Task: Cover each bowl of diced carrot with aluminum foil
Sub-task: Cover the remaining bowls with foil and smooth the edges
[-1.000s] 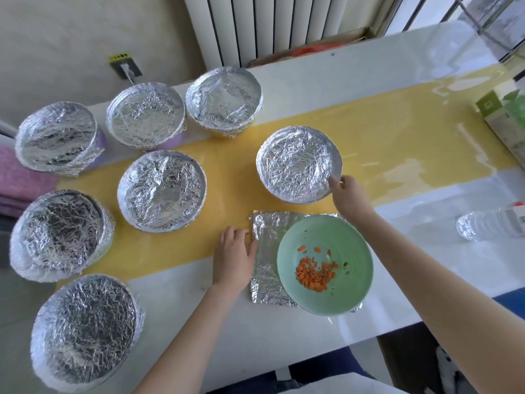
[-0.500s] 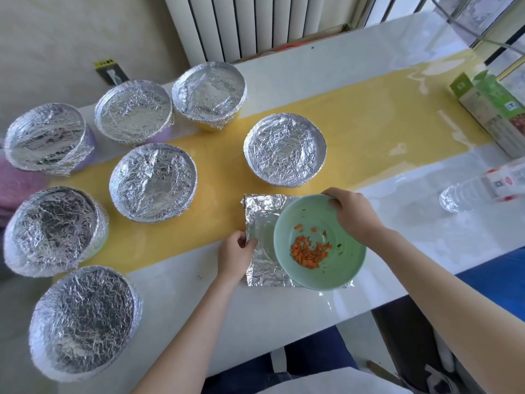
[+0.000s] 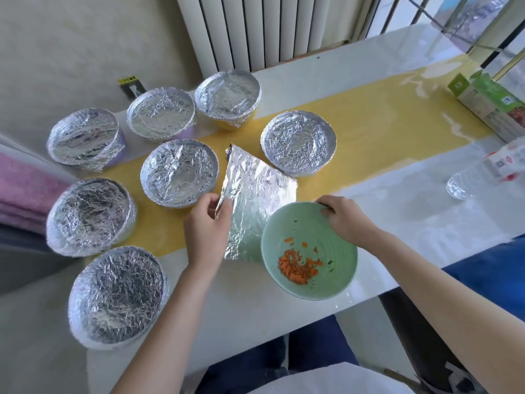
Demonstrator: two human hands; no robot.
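1. Green bowl (image 3: 341,277) — uncovered, at the near edge of the bench (image 3: 412,211), right of centre. A small heap of diced carrot (image 3: 298,268) lies in its near half. Cannot tell whether the bowl rests on the bench or is raised off it.
2. Right hand (image 3: 346,220): fingers curled over the bowl's far rim, grasping it.
3. Foil sheet (image 3: 255,200): crumpled, roughly rectangular, just left of and beyond the bowl. Its near right part is hidden behind the bowl's rim, and its left edge is lifted and curled over.
4. Left hand (image 3: 206,228): thumb and fingers pinch the sheet's lifted left edge.
5. Foil-covered bowls (image 3: 179,172) — seven in all. Six are clustered at the left end of the bench. The seventh sits just beyond the sheet on the yellow strip (image 3: 383,123) that runs along the bench.
6. Right end of the bench: a green-and-white carton (image 3: 488,106), with a clear plastic bottle (image 3: 477,177) lying on its side nearer the person.
7. Surroundings: a white radiator (image 3: 270,29) against the wall behind the bench, and pink fabric (image 3: 22,189) at the far left.
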